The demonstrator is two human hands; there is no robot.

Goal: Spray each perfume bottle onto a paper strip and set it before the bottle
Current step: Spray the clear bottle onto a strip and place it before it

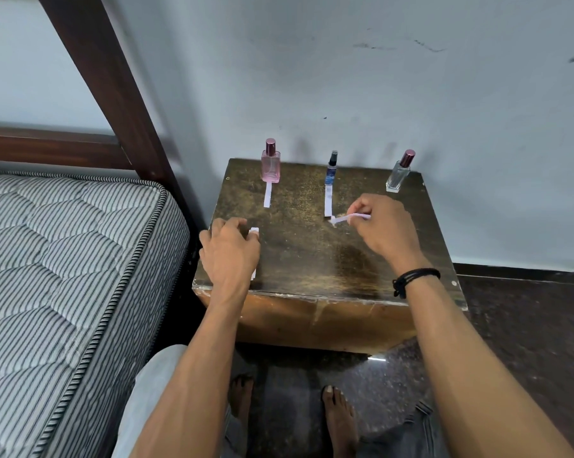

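Pale grey-blue wall (378,94), scuffed with dark marks, backs a small dark wooden table (295,259) that I stand at, looking down on it. To the left are a striped mattress (64,259) and a dark wooden bed frame (113,94). Three perfume bottles stand upright in a row along the table's far edge, well apart: a pink bottle (270,165) on the left, a slim blue spray bottle (332,170) in the middle and a clear bottle (398,176) with a mauve cap on the right. A white first strip (267,195) lies flat just before the pink bottle, its long axis running from the bottle toward me. A second strip (328,201) lies the same way before the blue bottle. My right hand (384,226) hovers near the clear bottle, thumb and fingertips pinching one end of a third strip (343,219). This strip runs nearly crosswise, its free end pointing left and dipping to the tabletop just beside the near end of the second strip. A black cord band (414,277) circles that wrist. My left hand (229,249) rests palm down at the table's near left, fingers bent over a spare strip (254,230) that lies front to back beneath it, both ends peeking out. I cannot tell whether those fingers grip it or only press it. Below, my bare feet (340,421) stand on a dark speckled floor (526,325).
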